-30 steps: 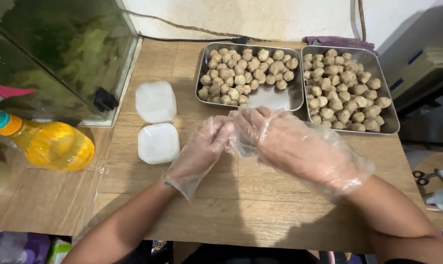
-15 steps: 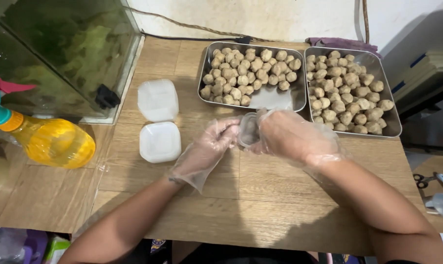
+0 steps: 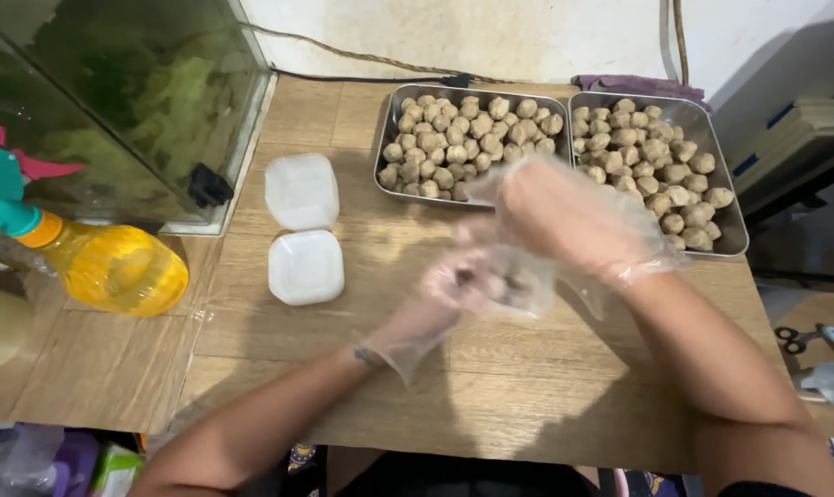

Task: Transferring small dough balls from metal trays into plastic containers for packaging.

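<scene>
Lowered toward frame centre since the earlier frame, the gloved left hand (image 3: 435, 299) is blurred; its grip cannot be told. A clear plastic bag (image 3: 518, 281) is pinched by the gloved right hand (image 3: 564, 216).

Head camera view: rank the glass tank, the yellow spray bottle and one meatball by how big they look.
1. Glass tank, cut off by the frame
2. Yellow spray bottle, though it sits nearer the camera
3. A single meatball

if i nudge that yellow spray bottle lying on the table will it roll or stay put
The spray bottle lies on its side with a rounded body, so it would probably roll a little. Its trigger head sticks out, which would likely stop it. It looks well filled, so probably fairly heavy.
</scene>
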